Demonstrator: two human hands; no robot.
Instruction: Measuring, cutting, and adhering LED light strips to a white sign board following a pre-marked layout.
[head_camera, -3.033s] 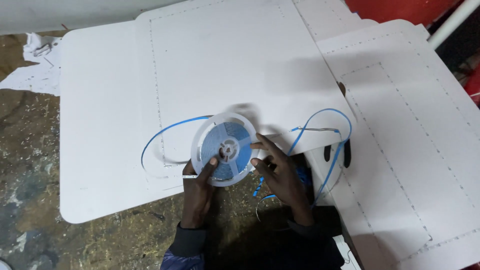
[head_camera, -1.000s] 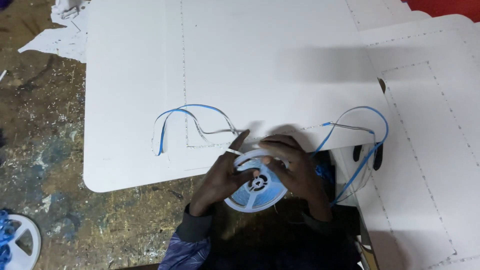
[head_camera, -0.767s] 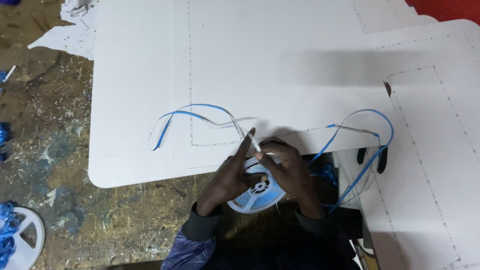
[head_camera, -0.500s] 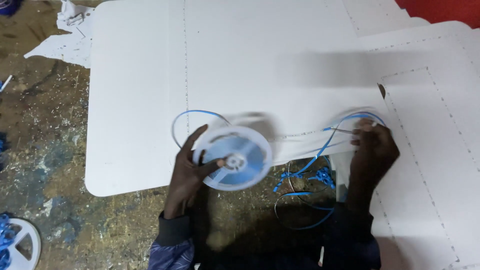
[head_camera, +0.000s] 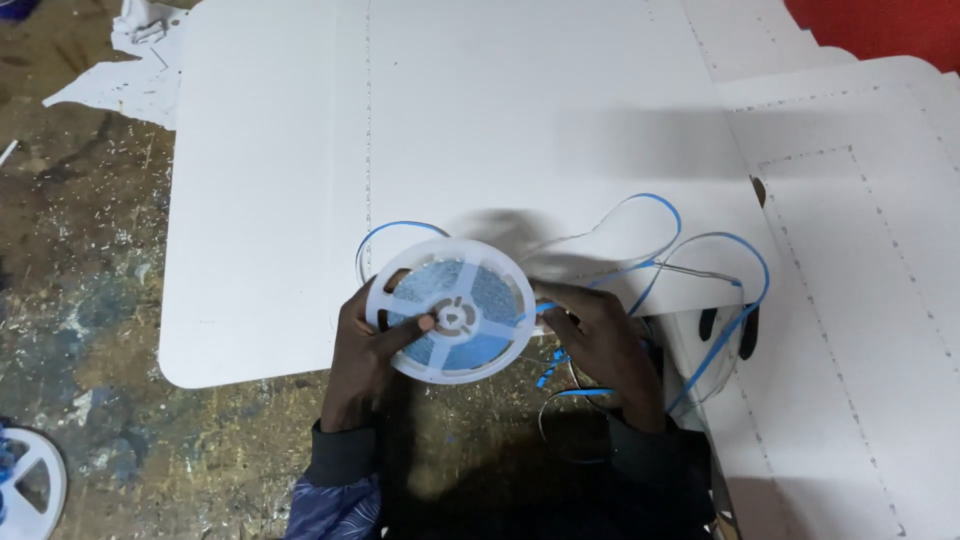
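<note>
Centrally, over the near edge of the large white board: a white plastic reel wound with blue strip, face up, tilted slightly.

Left hand: under and beside the reel's left rim, fingers closed on it, thumb laid across the spoked face near the hub (a firm hold on the reel).

Right hand: just beside the reel's right rim, fingers curled and pinching the loose blue strip where it leaves the reel.

Loose strip: in open loops to the right, across the board's near right corner and over its edge; a second short loop visible behind the reel at upper left.

Second white board with dotted lines: to the right, overlapping the first.

Floor: speckled, paint-stained, littered with white scraps. Another white reel at lower left, partly cut off by the frame edge.
</note>
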